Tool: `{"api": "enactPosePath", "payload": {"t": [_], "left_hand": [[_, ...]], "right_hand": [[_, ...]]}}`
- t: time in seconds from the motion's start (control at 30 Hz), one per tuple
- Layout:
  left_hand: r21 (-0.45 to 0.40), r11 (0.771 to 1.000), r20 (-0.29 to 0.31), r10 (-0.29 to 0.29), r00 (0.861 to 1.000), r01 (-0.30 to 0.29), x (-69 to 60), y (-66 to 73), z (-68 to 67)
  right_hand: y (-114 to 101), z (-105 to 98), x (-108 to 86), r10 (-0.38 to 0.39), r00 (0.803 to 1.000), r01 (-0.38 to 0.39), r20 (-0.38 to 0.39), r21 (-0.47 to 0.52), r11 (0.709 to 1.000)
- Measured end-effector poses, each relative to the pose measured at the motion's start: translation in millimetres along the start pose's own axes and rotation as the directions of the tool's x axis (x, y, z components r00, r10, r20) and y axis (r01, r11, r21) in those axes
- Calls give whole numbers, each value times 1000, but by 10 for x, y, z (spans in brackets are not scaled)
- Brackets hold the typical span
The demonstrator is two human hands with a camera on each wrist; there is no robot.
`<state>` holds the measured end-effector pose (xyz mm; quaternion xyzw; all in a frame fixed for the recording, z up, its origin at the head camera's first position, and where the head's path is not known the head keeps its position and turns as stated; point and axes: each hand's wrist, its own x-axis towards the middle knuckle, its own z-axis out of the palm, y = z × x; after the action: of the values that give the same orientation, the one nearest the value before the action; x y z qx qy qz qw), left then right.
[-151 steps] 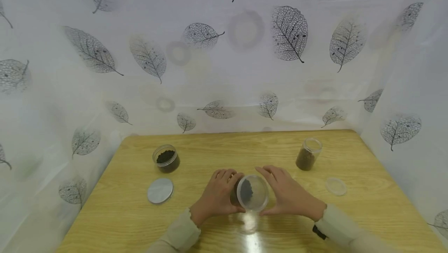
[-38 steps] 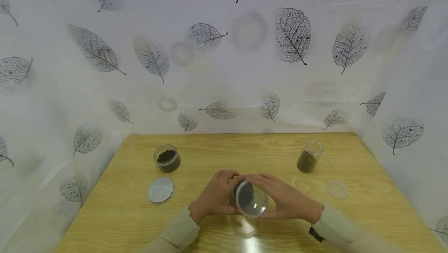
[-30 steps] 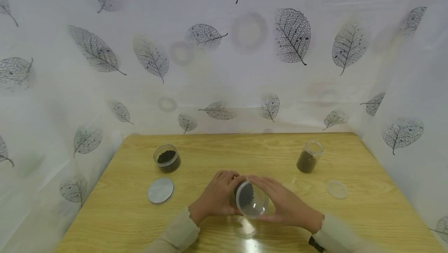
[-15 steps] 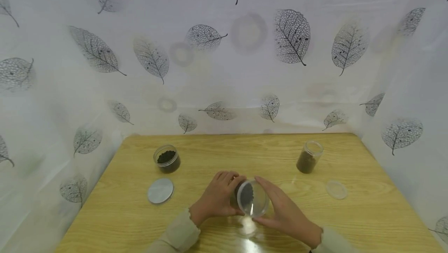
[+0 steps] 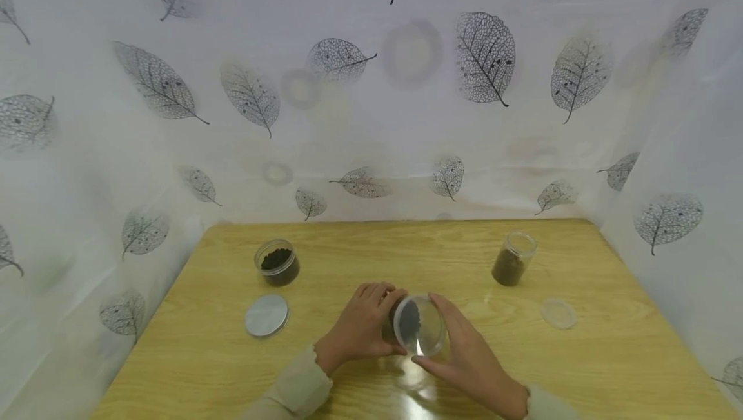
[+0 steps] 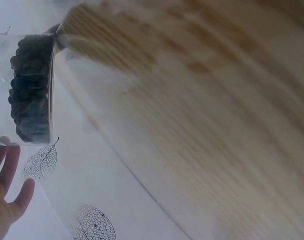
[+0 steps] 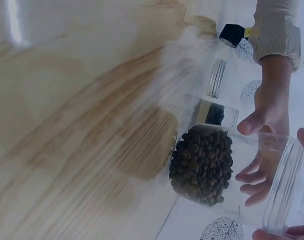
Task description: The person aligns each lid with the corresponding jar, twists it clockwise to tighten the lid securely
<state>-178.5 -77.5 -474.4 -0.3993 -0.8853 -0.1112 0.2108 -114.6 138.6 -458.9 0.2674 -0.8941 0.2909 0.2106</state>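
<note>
L hand wrapped round side of clear jar, R hand pinching its ridged rim; jar tilted betw. them over woodgrain table. Prob. light, stiff; plastic or glass, can't tell. Cylindrical, slick-looking, so best held round bean end & at rim. Dark beans small, rounded, hard-looking, likely shift if tipped

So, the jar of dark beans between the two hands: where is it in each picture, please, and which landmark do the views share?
Head: the jar is low, just right of centre, tilted, in the left hand.
Left wrist: the jar is at upper left, cut by the picture's left edge.
Right wrist: the jar lies sideways, right of centre.
Shared landmark: the leaf-print backdrop.
</note>
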Motion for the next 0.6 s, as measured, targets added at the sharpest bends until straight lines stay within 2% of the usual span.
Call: {"api": "enactPosePath", "payload": {"t": [0.17, 0.3, 0.37, 0.47, 0.6], "left_hand": [[-6, 1000, 15, 0, 1000, 0, 3, -11, -1], [-15, 1000, 25, 2, 1000, -2, 3, -18, -6], [-15, 1000, 24, 7, 1000, -6, 3, -18, -12], [-10, 1000, 19, 14, 1000, -14, 4, -17, -16], [-17, 1000, 16, 22, 1000, -21, 8, -19, -5]], "right_hand": [[71, -63, 70, -76, 997, 77, 29, -20, 997], [185, -157, 180, -154, 980, 155, 124, 4, 988], [247, -208, 235, -210, 961, 208, 182, 32, 978], [329, -262, 308, -306, 920, 297, 245, 75, 952], [398, -282, 386, -423, 862, 408, 278, 115, 906]]}}
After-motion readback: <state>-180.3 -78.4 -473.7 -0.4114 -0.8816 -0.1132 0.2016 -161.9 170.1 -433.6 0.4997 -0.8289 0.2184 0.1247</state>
